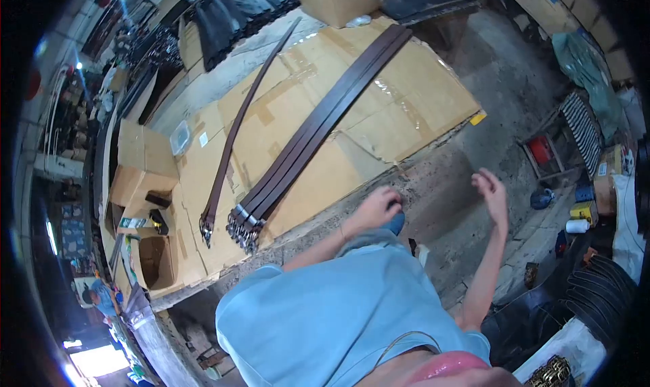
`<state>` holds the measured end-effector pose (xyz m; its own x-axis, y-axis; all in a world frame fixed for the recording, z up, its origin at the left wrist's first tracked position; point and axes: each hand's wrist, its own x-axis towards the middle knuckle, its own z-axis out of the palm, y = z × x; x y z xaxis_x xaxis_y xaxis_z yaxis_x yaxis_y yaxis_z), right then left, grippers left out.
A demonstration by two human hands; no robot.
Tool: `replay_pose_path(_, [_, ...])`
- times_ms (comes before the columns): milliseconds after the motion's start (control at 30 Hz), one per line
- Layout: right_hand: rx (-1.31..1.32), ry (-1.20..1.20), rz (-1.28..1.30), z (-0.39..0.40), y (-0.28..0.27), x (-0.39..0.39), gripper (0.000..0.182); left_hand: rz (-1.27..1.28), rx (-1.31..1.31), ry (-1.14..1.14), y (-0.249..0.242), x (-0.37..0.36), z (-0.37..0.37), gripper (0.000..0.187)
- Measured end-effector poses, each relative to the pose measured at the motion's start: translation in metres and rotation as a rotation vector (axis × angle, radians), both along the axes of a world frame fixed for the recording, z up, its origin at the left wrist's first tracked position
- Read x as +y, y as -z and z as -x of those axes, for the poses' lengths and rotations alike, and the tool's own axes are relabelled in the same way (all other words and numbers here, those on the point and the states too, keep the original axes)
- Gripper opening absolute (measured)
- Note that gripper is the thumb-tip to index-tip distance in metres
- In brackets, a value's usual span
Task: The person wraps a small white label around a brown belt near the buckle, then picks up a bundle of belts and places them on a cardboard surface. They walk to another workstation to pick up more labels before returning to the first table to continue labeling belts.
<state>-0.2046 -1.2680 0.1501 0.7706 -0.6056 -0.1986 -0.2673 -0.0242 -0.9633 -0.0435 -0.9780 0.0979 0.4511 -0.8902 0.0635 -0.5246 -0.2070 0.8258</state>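
Observation:
My left hand [379, 208] is just off the front edge of the cardboard-covered table [369, 133], its fingers loosely curved and apart, with nothing visible in it. To the right, my right hand [493, 194] hangs in the air above the floor, fingers apart and bent, holding nothing. Nearest on the table lies a bundle of dark brown straps [318, 120], running diagonally, with metal buckles [245, 230] at the lower left end. Beside it lies a narrower group of brown straps [237, 123], also with metal ends.
An open cardboard box [145, 160] and a clear plastic container [180, 138] are at the table's left. Another box [338, 7] sits at the far end. On the right are a red object [540, 148], a white roll [577, 226] and black straps [596, 289].

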Motion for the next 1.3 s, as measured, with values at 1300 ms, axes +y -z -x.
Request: replay_pose_path(1300, [-0.176,-1.598,1.067,-0.505,0.109,-0.147,0.056,-0.366,0.331,-2.759,0.154,-0.196,-0.107,0.066])
